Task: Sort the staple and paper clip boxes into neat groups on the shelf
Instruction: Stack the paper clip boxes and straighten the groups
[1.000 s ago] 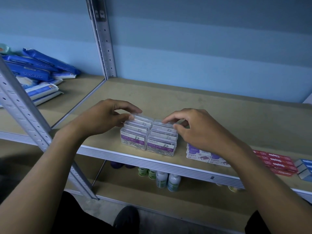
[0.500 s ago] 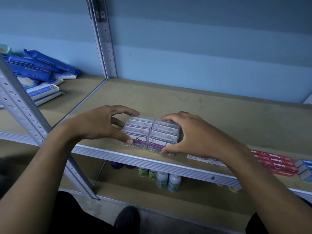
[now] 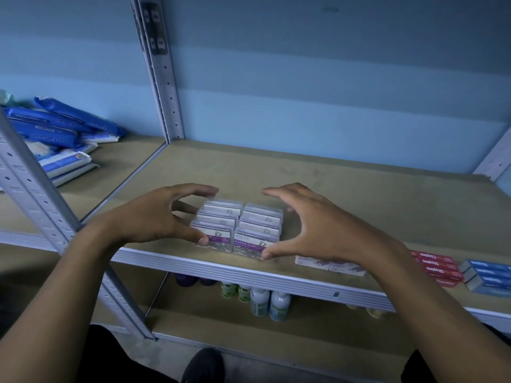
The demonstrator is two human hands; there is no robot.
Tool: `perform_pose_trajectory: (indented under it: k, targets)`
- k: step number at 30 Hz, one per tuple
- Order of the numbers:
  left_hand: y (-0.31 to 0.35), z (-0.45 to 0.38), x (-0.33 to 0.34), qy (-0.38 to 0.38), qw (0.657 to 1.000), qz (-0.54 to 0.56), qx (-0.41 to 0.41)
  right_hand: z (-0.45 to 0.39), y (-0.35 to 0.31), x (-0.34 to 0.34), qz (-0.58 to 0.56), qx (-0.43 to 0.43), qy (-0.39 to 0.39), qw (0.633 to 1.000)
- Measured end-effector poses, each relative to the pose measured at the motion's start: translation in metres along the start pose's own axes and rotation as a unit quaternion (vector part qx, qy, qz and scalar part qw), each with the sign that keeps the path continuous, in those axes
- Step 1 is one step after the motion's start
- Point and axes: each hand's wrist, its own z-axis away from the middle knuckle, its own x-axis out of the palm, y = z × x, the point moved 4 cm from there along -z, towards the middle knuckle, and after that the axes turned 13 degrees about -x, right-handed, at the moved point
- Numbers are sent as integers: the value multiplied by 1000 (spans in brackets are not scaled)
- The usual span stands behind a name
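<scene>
The paper clip boxes [image 3: 239,228] sit in two rows at the shelf [image 3: 359,194] front edge. My left hand [image 3: 157,217] and right hand [image 3: 320,228] cup them, fingers spread wide, thumbs touching the front boxes labelled "KREATI PAPER CLIP". Red boxes [image 3: 438,268] to the right read "Staples".

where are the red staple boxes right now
In the head view the red staple boxes lie at the front right of the shelf, just left of the blue boxes and beyond the right hand.
</scene>
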Motion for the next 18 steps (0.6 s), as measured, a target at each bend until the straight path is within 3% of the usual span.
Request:
perform_pose_trajectory:
  k: [3,9,12,14,18]
  targets:
    - [2,11,-4,39,999,11,14,24,-1,-26,-12,1,61,998]
    - [29,74,8,257,958,42,121,120,-4,-85,-47,-17,248,968]
    - [30,106,50,260,952,23,162,162,-3,-103,-54,-11,307,950]
    - [31,107,62,252,952,-37,170,160,-3,-100,-39,4,281,959]
    - [31,62,29,209,937,-225,169,96,-3,-58,8,22,118,993]
